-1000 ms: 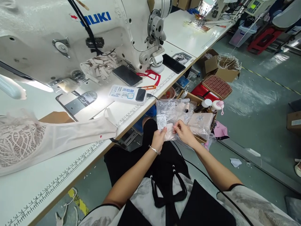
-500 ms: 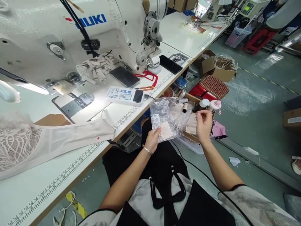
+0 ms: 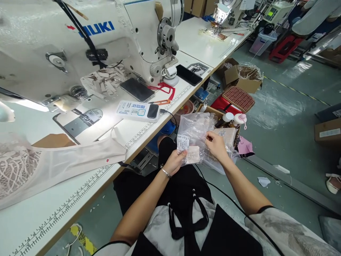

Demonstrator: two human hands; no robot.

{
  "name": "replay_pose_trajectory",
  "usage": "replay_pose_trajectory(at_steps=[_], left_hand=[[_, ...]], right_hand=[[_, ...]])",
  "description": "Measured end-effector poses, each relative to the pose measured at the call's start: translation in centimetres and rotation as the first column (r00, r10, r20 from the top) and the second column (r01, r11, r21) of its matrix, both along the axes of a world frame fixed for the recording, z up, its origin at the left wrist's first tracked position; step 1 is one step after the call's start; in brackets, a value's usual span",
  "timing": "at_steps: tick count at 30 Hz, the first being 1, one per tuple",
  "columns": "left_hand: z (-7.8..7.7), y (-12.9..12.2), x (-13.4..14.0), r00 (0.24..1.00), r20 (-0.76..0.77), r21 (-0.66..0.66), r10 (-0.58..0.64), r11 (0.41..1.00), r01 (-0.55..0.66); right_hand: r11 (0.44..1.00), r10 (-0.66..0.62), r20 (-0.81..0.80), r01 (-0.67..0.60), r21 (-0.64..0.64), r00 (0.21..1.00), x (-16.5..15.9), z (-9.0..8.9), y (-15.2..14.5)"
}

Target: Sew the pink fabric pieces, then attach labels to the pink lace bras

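Handling seems underway: the clear bag is gripped by left-hand fingers; right-hand fingers are pinched, hold unclear; steadiness seems needed next.

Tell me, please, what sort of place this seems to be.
Most likely a garment workshop: a sewing machine stands on the table, a pale garment piece with lace lies near it, and another sewing machine is further along.

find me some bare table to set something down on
Bare tabletop lies between the pale garment and the ruler tape, lower left of view, and beyond the black phone, before the far sewing machine. Crowded: beside the near machine, with scraps and another phone.
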State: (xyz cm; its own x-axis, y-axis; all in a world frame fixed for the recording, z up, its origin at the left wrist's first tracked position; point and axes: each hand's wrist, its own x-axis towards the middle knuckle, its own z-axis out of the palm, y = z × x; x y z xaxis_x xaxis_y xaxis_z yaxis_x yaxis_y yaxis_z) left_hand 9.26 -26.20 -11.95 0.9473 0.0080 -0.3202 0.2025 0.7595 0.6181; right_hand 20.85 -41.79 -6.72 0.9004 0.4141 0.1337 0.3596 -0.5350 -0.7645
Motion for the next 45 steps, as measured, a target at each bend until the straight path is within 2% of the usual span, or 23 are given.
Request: replay_pose_trajectory(at_steps=[4,7,9,13,15,18,22,24,25,27,29,32,34,35,37,39,41,43,45], left_hand=[[-0.9,0.3,0.5,0.999,-0.041,-0.029,0.028,0.999,-0.029],[-1.9,0.6,0.8,0.995,-0.086,0.040,0.048,0.998,-0.045],[-2.4,0.5,0.8,0.995,-0.090,0.116,0.043,0.993,-0.032],[-2.5,-0.8,1.3,0.999,-0.032,0.305,-0.012,0.952,0.021],[-2.5,-1.6,1.7,1.000,-0.018,0.337,0.011,0.941,-0.004],[-2.6,-1.8,2.1,0.994,-0.089,0.197,0.058,0.980,-0.040],[-2.9,0.0,1.9,0.988,-0.152,0.046,-0.016,0.999,0.023],[-2.9,1.0,1.6,0.991,-0.129,-0.014,-0.035,0.999,0.034],[-2.9,1.4,1.5,0.993,-0.108,-0.045,-0.044,0.998,0.040],[-2.9,2.0,1.3,0.996,-0.057,-0.087,-0.064,0.995,0.058],[-2.8,2.2,1.3,0.997,-0.028,-0.098,-0.071,0.993,0.068],[-2.7,2.2,1.3,0.995,-0.041,-0.113,-0.087,0.990,0.082],[-2.5,2.1,1.4,0.989,-0.067,-0.140,-0.131,0.983,0.121],[-2.5,2.0,1.4,0.985,-0.079,-0.159,-0.154,0.977,0.140],[-2.4,1.8,1.5,0.978,-0.100,-0.198,-0.181,0.967,0.158],[-2.4,1.6,1.5,0.976,-0.125,-0.220,-0.181,0.964,0.151],[-2.4,1.4,1.4,0.970,-0.158,-0.230,-0.185,0.962,0.146],[-2.3,1.3,1.4,0.962,-0.188,-0.238,-0.196,0.960,0.149],[-2.1,1.3,1.4,0.957,-0.198,-0.247,-0.212,0.956,0.161]], right_hand=[[0.994,-0.021,-0.095,0.030,0.101,0.995,-0.4,1.0,0.0],[0.990,0.019,-0.209,0.011,0.140,0.978,-0.5,1.4,0.0],[0.993,0.039,-0.242,-0.010,0.121,0.969,-0.6,1.4,0.0],[0.995,0.096,-0.118,-0.094,0.018,0.988,-0.9,1.2,0.3],[0.990,0.140,-0.090,-0.139,0.023,0.986,-1.0,1.4,0.5],[0.970,0.181,-0.256,-0.129,0.207,0.949,-1.1,2.0,0.5],[0.863,0.195,-0.468,0.076,0.499,0.862,0.0,3.3,-1.0],[0.827,0.238,-0.553,0.132,0.547,0.799,0.7,3.8,-2.2],[0.833,0.278,-0.602,0.124,0.539,0.748,1.1,4.0,-2.8],[0.871,0.360,-0.690,0.038,0.489,0.628,1.8,4.2,-3.8],[0.893,0.428,-0.731,-0.122,0.434,0.532,2.2,4.1,-4.5],[0.848,0.512,-0.739,-0.399,0.350,0.439,2.5,3.5,-4.7],[0.811,0.509,-0.756,-0.523,0.262,0.411,2.5,2.7,-4.3],[0.808,0.483,-0.764,-0.553,0.201,0.428,2.4,2.1,-4.0],[0.825,0.416,-0.734,-0.562,0.056,0.536,2.1,0.8,-3.4],[0.831,0.414,-0.592,-0.552,-0.064,0.691,1.8,-0.6,-2.7],[0.830,0.463,-0.378,-0.541,-0.132,0.802,1.6,-1.8,-2.0],[0.838,0.483,-0.228,-0.522,-0.161,0.846,1.6,-2.7,-1.4],[0.854,0.455,-0.200,-0.489,-0.178,0.868,1.5,-3.2,-0.9]])
